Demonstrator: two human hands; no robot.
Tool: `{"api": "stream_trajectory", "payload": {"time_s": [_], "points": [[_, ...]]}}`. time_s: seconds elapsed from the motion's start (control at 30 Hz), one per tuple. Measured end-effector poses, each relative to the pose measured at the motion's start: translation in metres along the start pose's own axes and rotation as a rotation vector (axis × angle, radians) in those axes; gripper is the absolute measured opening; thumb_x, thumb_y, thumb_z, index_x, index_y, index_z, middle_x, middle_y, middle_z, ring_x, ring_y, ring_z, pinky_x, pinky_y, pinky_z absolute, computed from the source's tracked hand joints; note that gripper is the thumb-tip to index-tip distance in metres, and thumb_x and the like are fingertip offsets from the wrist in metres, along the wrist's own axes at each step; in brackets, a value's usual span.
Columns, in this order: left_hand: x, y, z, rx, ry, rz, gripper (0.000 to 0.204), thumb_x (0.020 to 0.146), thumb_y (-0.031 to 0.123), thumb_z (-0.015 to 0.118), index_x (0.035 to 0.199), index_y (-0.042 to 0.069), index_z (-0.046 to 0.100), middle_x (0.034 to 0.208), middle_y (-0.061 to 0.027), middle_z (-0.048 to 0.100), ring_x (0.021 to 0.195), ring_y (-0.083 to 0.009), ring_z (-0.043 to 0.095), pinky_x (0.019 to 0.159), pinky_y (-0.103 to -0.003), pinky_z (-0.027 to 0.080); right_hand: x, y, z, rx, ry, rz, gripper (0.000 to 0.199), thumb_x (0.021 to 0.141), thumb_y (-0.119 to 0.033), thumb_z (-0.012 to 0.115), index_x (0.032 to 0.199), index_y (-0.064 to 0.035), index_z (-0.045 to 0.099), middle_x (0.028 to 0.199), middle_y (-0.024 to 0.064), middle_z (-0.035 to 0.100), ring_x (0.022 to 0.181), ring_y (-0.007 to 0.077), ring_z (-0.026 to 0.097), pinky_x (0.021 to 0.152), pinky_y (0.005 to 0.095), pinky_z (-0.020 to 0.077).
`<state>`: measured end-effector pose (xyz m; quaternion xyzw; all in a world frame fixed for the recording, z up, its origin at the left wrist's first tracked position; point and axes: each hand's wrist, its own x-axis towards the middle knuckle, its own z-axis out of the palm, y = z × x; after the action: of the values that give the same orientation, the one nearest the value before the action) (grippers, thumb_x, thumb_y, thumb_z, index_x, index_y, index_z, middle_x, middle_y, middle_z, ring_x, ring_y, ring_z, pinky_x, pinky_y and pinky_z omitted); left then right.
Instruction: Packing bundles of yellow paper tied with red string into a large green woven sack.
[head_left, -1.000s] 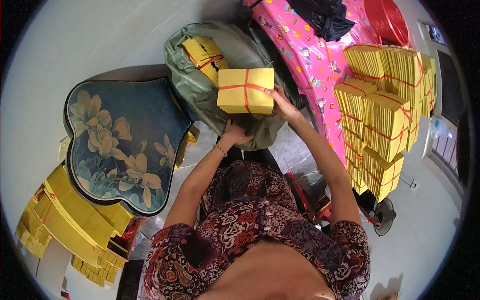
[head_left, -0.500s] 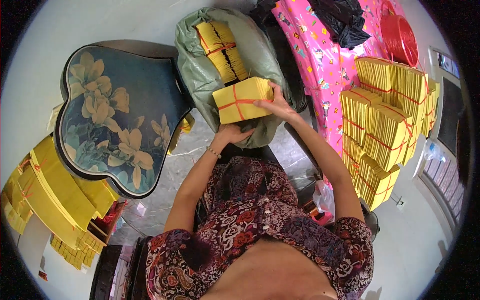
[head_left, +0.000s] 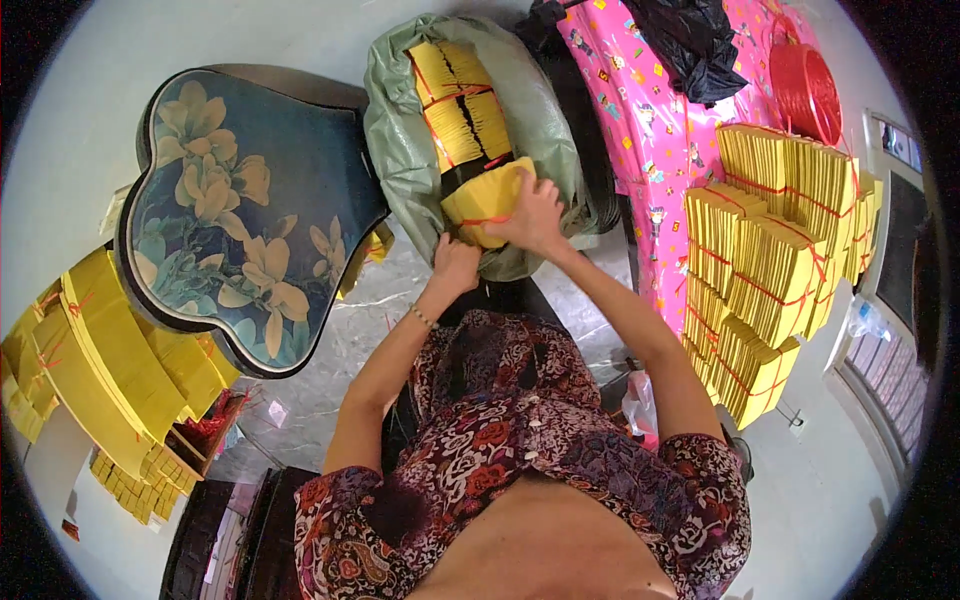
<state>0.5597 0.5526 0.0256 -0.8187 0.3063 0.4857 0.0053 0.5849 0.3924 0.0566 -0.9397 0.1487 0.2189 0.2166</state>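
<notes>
A green woven sack (head_left: 398,130) stands in front of me with its mouth wide, packed with bundles of yellow paper (head_left: 465,118) tied with red string. At its near end, one tied yellow paper bundle (head_left: 476,200) sits tilted inside the mouth. My right hand (head_left: 535,222) is wrapped over the right side of that bundle, thumb on its near face. Closed on the sack's near left rim is my left hand (head_left: 457,264), a beaded bracelet on its wrist. The bundle's underside is hidden in the sack.
To the left is a dark flower-printed board (head_left: 250,210). Stacked tied yellow paper bundles (head_left: 765,270) rise on the right beside a pink patterned wrapping (head_left: 645,130). A red string roll (head_left: 805,90) and black plastic bag (head_left: 690,45) lie beyond. Yellow sheets (head_left: 110,350) pile at lower left.
The bundle has gone from above the sack's near edge down into its mouth, turning as it went. My left hand has closed on the rim, and the view has shifted slightly.
</notes>
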Motion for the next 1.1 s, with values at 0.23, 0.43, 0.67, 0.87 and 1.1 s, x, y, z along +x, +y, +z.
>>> {"api": "stream_trajectory", "payload": {"time_s": [0.23,0.43,0.67,0.87,1.1], "points": [[-0.042,-0.017,0.021,0.035,0.373,0.017,0.018,0.059,0.008,0.065,0.077,0.011,0.067,0.072,-0.0078,0.063,0.086,-0.0240,0.056,0.095,-0.039,0.032,-0.001,-0.044,0.048,-0.265,-0.039,-0.434,0.106,0.046,-0.046,0.079,0.133,-0.0144,0.029,0.114,0.0192,0.041,0.109,0.0363,0.038,0.090,0.0486,0.0321],[-0.046,-0.004,0.011,-0.002,0.511,0.162,0.026,0.061,0.005,0.064,0.086,0.011,0.064,0.075,-0.0056,0.062,0.088,-0.0231,0.054,0.096,-0.039,0.032,0.020,-0.006,0.058,-0.682,-0.050,-0.874,0.085,0.064,-0.036,0.070,0.137,-0.0250,0.028,0.118,0.0129,0.042,0.113,0.0313,0.039,0.094,0.0472,0.0307],[-0.029,0.024,-0.001,0.051,0.529,0.267,0.016,0.062,0.008,0.065,0.078,0.011,0.064,0.077,-0.0047,0.061,0.087,-0.0223,0.053,0.095,-0.037,0.031,0.015,0.028,0.089,-0.806,-0.119,-1.099,0.064,0.075,-0.033,0.059,0.134,-0.0205,0.037,0.118,0.0089,0.044,0.115,0.0288,0.038,0.088,0.0442,0.0338],[-0.032,0.026,0.003,0.035,0.469,0.259,0.022,0.059,0.011,0.069,0.080,0.012,0.064,0.079,-0.0032,0.061,0.089,-0.0216,0.052,0.094,-0.037,0.032,0.015,0.034,0.103,-0.789,-0.100,-1.061,0.067,0.072,-0.031,0.062,0.132,-0.0172,0.039,0.116,0.0093,0.044,0.112,0.0285,0.039,0.088,0.0447,0.0335],[-0.039,0.018,0.004,-0.064,0.408,0.200,0.030,0.058,0.010,0.068,0.088,0.013,0.063,0.084,-0.0023,0.061,0.092,-0.0211,0.053,0.093,-0.036,0.033,0.020,0.029,0.103,-0.693,-0.165,-1.014,0.059,0.075,-0.027,0.059,0.130,-0.0159,0.042,0.115,0.0098,0.046,0.110,0.0276,0.041,0.092,0.0453,0.0333]]}}
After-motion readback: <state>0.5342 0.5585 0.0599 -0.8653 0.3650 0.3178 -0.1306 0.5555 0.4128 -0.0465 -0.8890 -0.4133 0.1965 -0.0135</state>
